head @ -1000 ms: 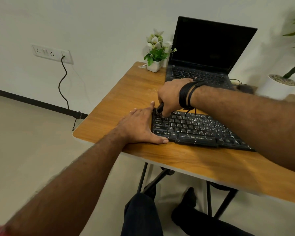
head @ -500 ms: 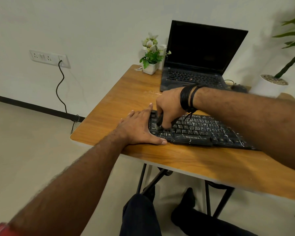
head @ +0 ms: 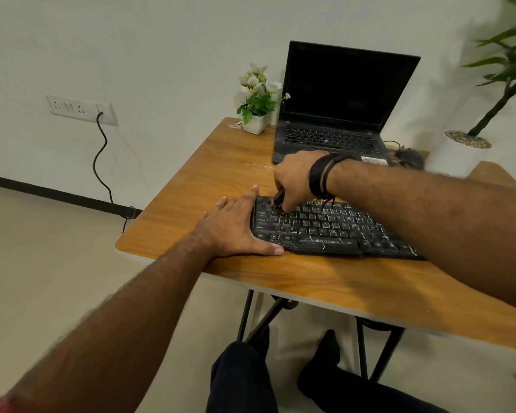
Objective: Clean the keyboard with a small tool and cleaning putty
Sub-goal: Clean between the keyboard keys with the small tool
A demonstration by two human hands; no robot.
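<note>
Worktop (head: 227, 174): wood-grain laminate, smooth with a soft sheen. Keyboard (head: 334, 228): matt black plastic, streaked with pale dust. Laptop (head: 340, 93): matt black casing, dusty, its screen faintly glossy. Flower pot (head: 254, 124): smooth white, material unclear.

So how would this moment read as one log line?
left hand: flat, steadying keyboard | right hand: holds tool at top-left keys | putty: unseen

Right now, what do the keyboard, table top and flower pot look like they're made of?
Keyboard: black matte plastic by the look, with moulded keys, printed legends and whitish dust smears.
Table top: wood-grain finish, satin sheen with a pale edge band, so probably laminate over board rather than solid wood.
Flower pot: white, smooth, square; ceramic or plastic, cannot tell which.
</note>
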